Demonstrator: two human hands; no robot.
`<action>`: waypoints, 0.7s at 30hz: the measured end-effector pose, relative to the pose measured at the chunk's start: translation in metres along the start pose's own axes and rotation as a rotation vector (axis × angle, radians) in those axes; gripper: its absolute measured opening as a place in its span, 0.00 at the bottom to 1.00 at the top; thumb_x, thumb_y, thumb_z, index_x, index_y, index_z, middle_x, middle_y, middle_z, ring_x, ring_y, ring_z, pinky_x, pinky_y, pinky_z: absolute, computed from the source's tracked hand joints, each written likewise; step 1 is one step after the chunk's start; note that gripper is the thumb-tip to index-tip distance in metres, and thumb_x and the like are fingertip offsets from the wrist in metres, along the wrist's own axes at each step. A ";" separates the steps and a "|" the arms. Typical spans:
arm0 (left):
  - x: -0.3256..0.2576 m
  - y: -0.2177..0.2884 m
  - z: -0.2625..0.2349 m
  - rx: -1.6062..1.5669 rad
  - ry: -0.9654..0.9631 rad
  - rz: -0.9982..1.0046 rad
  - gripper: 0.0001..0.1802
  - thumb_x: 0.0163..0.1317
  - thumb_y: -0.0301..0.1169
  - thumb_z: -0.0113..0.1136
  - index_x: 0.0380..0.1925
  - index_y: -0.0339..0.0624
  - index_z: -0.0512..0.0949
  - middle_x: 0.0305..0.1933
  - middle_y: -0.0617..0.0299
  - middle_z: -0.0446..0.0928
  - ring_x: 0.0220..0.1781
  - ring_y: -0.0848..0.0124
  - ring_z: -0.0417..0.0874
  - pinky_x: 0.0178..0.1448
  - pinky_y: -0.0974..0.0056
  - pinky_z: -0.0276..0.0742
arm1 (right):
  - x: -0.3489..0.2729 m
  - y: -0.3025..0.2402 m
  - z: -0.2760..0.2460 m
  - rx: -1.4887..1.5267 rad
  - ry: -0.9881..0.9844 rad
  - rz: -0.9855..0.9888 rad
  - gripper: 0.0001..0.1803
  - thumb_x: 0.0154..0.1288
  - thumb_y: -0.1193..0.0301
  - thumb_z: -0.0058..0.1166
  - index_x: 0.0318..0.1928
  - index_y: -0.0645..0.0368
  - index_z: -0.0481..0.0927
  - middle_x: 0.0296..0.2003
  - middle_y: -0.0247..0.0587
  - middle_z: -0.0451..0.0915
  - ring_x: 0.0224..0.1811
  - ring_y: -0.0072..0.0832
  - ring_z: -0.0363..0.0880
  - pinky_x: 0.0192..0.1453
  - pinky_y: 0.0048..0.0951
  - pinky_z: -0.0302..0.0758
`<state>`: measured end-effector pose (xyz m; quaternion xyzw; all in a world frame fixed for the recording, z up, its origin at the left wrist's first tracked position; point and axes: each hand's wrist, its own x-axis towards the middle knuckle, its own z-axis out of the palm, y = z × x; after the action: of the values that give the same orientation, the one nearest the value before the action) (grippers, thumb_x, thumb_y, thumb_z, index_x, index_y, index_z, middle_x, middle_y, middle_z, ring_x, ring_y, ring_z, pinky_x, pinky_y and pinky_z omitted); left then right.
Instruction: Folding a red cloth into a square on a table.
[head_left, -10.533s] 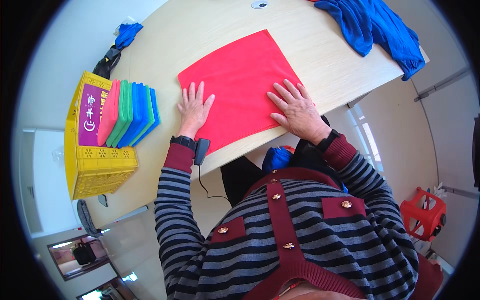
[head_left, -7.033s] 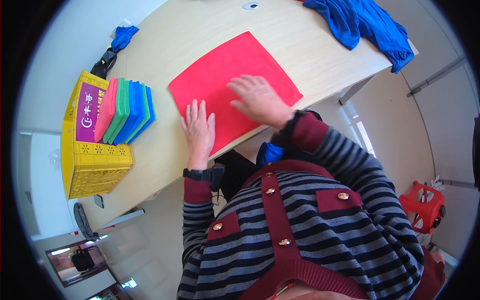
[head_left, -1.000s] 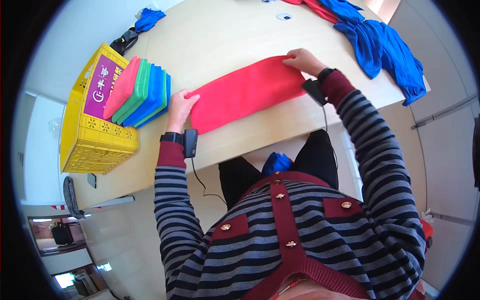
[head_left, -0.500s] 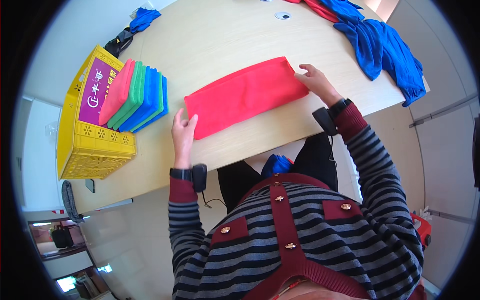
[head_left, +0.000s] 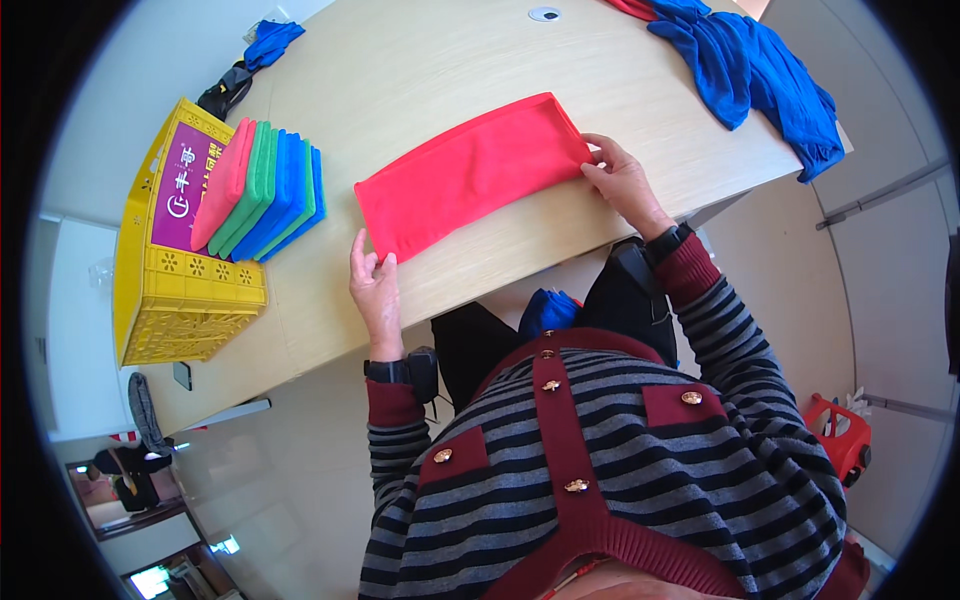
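A red towel (head_left: 470,175), folded into a long strip, lies slantwise on the table in front of me. At its near left corner, the thumb and fingertips of my left hand (head_left: 376,298) are closed on the edge. My right hand (head_left: 628,185) pinches the right end near its near corner, thumb below and fingers over the edge. Between the two hands the towel lies flat, with slight ripples in the middle. Its layers show along the far edge and at the right end.
Left of the towel, several folded red, green and blue towels (head_left: 285,195) lean in a row by a yellow crate (head_left: 205,290). Loose blue cloths (head_left: 745,75) hang over the table's right side. A phone (head_left: 182,376) lies at the near left edge. Beneath the table stands a red stool (head_left: 840,440).
Both hands have moved in onto the towel's near corners. My right hand has slid down its right end, and the left has come right to the near left corner.
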<state>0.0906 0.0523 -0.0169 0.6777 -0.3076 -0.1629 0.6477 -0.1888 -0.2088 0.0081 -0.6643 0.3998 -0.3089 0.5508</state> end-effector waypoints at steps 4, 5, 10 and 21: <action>0.002 -0.001 0.002 0.038 0.008 0.002 0.36 0.65 0.15 0.59 0.73 0.40 0.64 0.39 0.65 0.79 0.41 0.81 0.77 0.46 0.75 0.72 | 0.009 0.010 0.007 -0.100 0.039 -0.059 0.23 0.71 0.76 0.54 0.65 0.53 0.77 0.37 0.31 0.80 0.29 0.14 0.72 0.32 0.17 0.74; 0.003 -0.003 0.002 0.051 0.011 0.017 0.35 0.65 0.15 0.59 0.73 0.40 0.64 0.39 0.65 0.79 0.41 0.81 0.77 0.46 0.75 0.72 | 0.012 0.014 0.009 -0.099 0.039 -0.062 0.23 0.71 0.76 0.54 0.65 0.53 0.77 0.37 0.31 0.80 0.29 0.14 0.72 0.32 0.17 0.74; 0.005 0.006 -0.008 0.092 -0.008 0.016 0.34 0.66 0.15 0.57 0.73 0.41 0.65 0.44 0.64 0.80 0.43 0.80 0.77 0.47 0.75 0.72 | 0.018 0.018 0.001 -0.103 0.043 -0.098 0.19 0.71 0.77 0.51 0.61 0.56 0.80 0.33 0.29 0.79 0.27 0.13 0.72 0.30 0.17 0.72; -0.021 -0.007 -0.023 0.278 -0.003 0.042 0.33 0.68 0.17 0.56 0.73 0.41 0.65 0.42 0.64 0.80 0.43 0.80 0.78 0.47 0.74 0.74 | 0.008 0.001 -0.023 0.050 -0.196 0.117 0.16 0.72 0.77 0.48 0.56 0.55 0.83 0.31 0.25 0.77 0.26 0.10 0.72 0.28 0.15 0.68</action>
<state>0.0910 0.0832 -0.0253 0.7543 -0.3422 -0.1059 0.5503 -0.2051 -0.2271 0.0117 -0.6528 0.3743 -0.2199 0.6208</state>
